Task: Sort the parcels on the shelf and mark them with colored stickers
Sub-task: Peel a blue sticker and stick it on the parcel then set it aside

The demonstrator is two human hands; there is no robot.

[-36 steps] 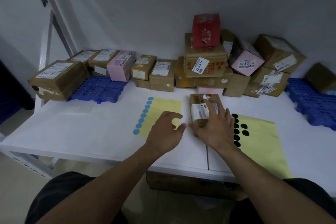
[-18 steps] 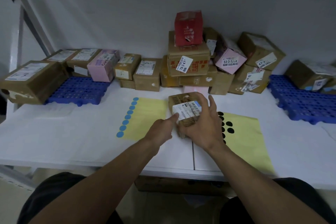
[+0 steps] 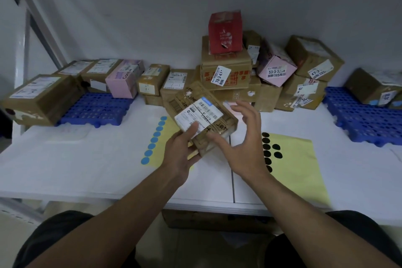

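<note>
While the small brown cardboard parcel (image 3: 201,118) is being pinched aloft between thumb and fingers of the left hand (image 3: 180,154), the empty right hand (image 3: 243,148) is being held spread beside it; seemingly light, stiff, best edge-gripped.

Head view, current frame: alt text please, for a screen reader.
The left hand grips a small brown parcel, tilted above the white shelf, while the right hand hovers open beside it. Sheets of blue stickers and black stickers lie on either side; more parcels are stacked along the wall.
</note>
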